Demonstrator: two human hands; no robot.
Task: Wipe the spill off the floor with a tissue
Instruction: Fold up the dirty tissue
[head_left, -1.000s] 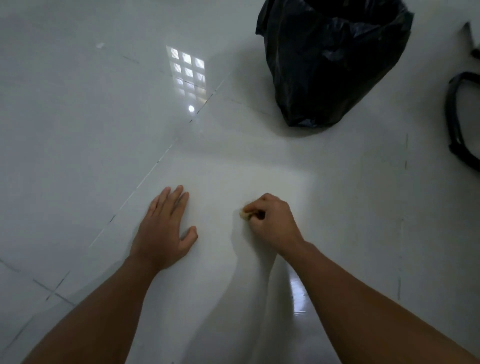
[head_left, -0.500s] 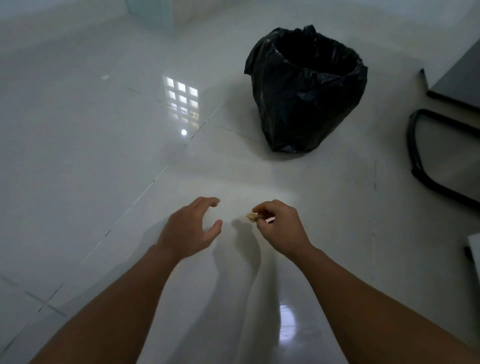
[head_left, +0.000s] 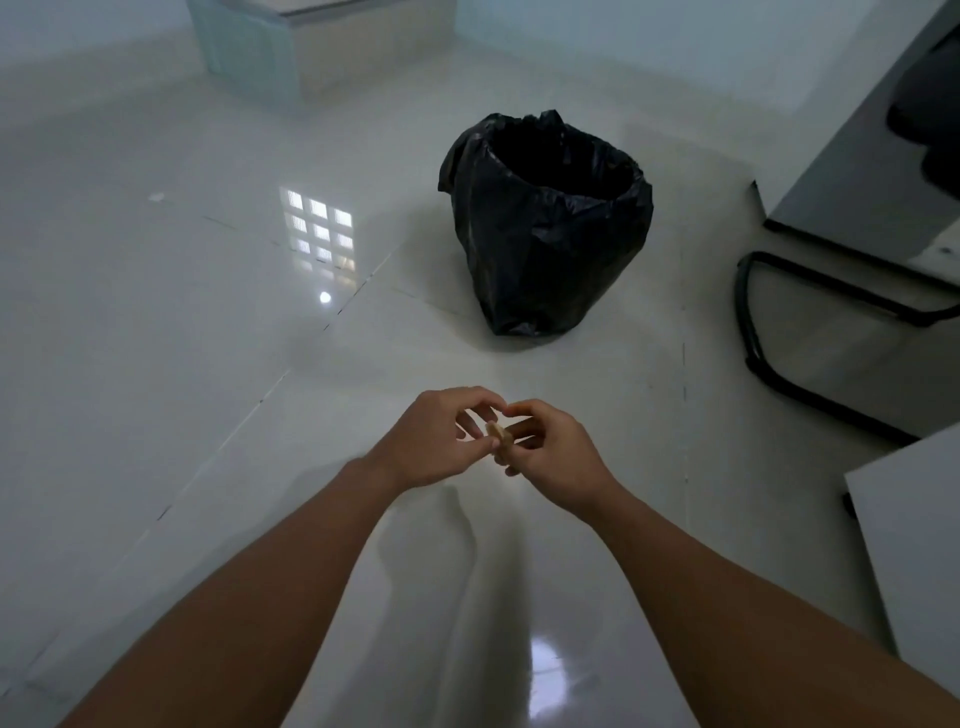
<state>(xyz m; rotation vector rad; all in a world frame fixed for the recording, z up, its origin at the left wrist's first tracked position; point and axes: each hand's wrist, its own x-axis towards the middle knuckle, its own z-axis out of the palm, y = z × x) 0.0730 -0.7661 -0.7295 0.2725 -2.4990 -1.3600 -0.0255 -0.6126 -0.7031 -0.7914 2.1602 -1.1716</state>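
Floor: glossy white tiles (head_left: 156, 338), dim light, a window reflected in the sheen; no spill that I can make out anywhere in view.
Tissue: a tiny tan wad (head_left: 497, 435), lifted clear of the tiles, caught between the two hands near the centre of view.
Right hand (head_left: 550, 451): fingers curled narrow, pinching the wad at its tips, likely to keep a soiled scrap compact.
Left hand (head_left: 435, 441): half-curled, fingertips touching the wad's other side; looks to be helping to ball it up or take it over, hard to call which.
Bin: black-bagged bin (head_left: 545, 228) stands straight ahead of the hands, mouth open, well apart from them, handy for a drop.
Stage: my read is that wiping is done and disposal comes next.
Side: black chair frame (head_left: 769, 332) by the right edge, out of the way.
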